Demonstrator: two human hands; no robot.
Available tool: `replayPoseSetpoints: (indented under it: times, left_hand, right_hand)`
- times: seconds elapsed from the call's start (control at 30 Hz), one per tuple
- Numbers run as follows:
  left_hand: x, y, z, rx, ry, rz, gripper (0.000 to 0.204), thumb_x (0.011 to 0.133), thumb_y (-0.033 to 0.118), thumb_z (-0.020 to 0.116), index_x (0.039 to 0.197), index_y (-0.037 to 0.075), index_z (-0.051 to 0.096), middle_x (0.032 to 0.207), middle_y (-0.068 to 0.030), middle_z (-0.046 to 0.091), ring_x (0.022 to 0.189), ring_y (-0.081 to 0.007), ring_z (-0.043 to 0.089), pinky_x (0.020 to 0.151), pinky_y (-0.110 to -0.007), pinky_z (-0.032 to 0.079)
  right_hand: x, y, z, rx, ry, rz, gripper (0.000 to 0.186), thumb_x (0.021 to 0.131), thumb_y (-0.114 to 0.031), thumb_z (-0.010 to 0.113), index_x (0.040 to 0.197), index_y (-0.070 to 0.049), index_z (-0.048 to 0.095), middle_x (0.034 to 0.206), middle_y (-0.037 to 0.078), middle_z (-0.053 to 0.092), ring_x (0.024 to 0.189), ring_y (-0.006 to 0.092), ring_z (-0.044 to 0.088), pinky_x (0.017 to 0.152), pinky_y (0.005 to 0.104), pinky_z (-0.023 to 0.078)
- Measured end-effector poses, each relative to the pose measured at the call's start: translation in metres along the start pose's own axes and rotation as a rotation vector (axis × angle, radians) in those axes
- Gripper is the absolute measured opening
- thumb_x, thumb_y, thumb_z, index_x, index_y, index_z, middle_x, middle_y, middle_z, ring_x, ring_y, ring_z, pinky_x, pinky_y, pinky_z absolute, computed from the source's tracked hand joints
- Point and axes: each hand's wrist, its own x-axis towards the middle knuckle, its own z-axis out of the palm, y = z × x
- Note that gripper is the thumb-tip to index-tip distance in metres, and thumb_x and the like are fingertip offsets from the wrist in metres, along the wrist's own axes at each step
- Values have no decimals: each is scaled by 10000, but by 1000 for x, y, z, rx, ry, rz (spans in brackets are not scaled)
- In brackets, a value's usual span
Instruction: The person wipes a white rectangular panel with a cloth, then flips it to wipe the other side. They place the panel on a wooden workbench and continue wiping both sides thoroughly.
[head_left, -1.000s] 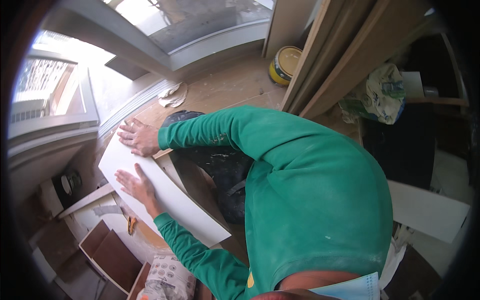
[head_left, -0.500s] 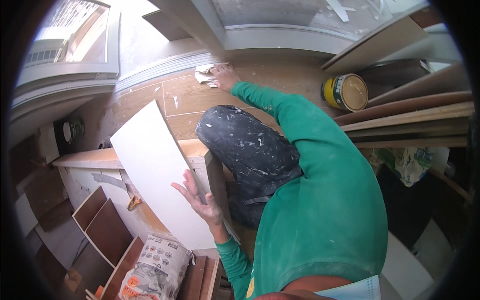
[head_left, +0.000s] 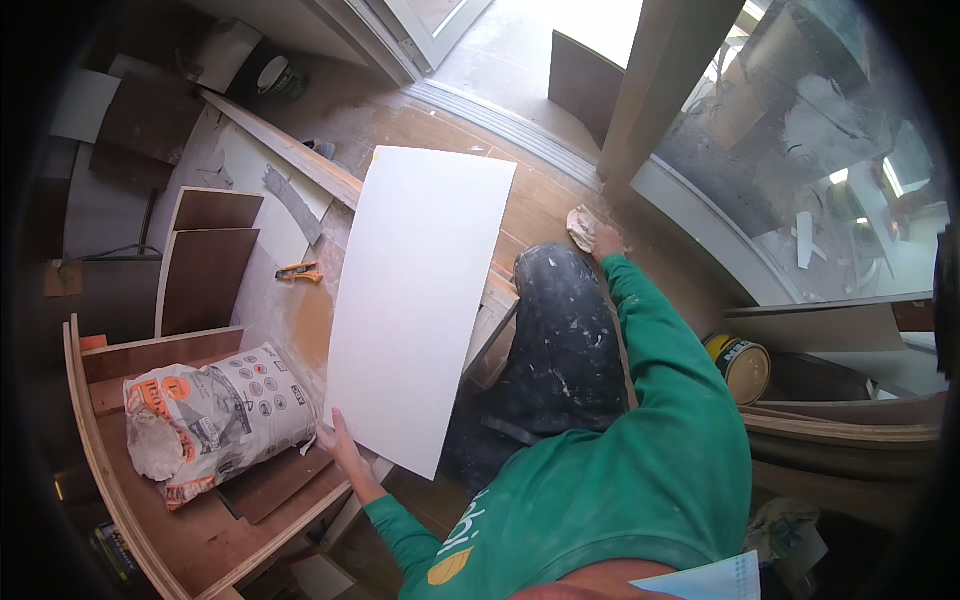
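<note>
A long white board (head_left: 415, 310) lies tilted across a wooden bench frame in front of me. My left hand (head_left: 348, 455) is at the board's near left corner, thumb over the face and the other fingers at the edge, partly hidden. To the right, my right hand (head_left: 608, 240) is closed on a crumpled off-white cloth (head_left: 581, 229), low by the floor near the door track. Between the board and my right arm is my knee in dark, paint-spotted trousers (head_left: 568, 330).
A printed white bag (head_left: 225, 415) rests in an open wooden drawer box (head_left: 115, 470) at left. An orange utility knife (head_left: 298, 272) lies near brown panels (head_left: 210, 275). A yellow-and-black can (head_left: 742, 368) stands at right beside stacked boards (head_left: 850, 425). A sliding door track (head_left: 510, 130) crosses ahead.
My view has swung to the left. My left hand, spread above the board before, is now at its near left corner, and the board sits turned. The right hand still has the cloth.
</note>
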Motion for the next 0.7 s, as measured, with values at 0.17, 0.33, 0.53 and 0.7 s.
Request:
replayPoseSetpoints:
  times: [0.17,0.33,0.53,0.7]
  left_hand:
    - [-22,-15,-2,-633,-352,-97,627,982,106,688,1515,-16,381,1471,-153,512,1304,-278,535,1097,-388,440]
    - [-40,0,3,-528,-281,89,809,955,113,723,1578,-35,228,1483,-189,496,1325,-305,522,1106,-387,430]
    - [-57,-27,-6,-63,-107,160,1135,894,372,793,1602,-77,28,1522,-353,384,1383,-434,453,1131,-490,391]
    - [-69,-14,1,134,113,377,1030,940,388,733,1601,-70,88,1520,-368,375,1391,-486,420,1148,-520,363]
  right_hand:
    - [-43,35,-53,191,-99,44,221,826,-90,719,1040,-74,770,1024,153,760,959,317,724,878,395,570]
    - [-51,48,-141,1101,-119,81,218,850,-153,792,1022,-23,757,859,27,737,822,141,703,749,301,564]
    - [-177,-128,-341,1238,-265,-526,239,944,-144,733,1140,-13,692,928,-34,664,793,59,610,757,215,508]
    - [-237,-240,-331,313,-371,-1010,420,857,-99,682,1274,-56,666,1086,94,663,949,193,626,895,364,542]
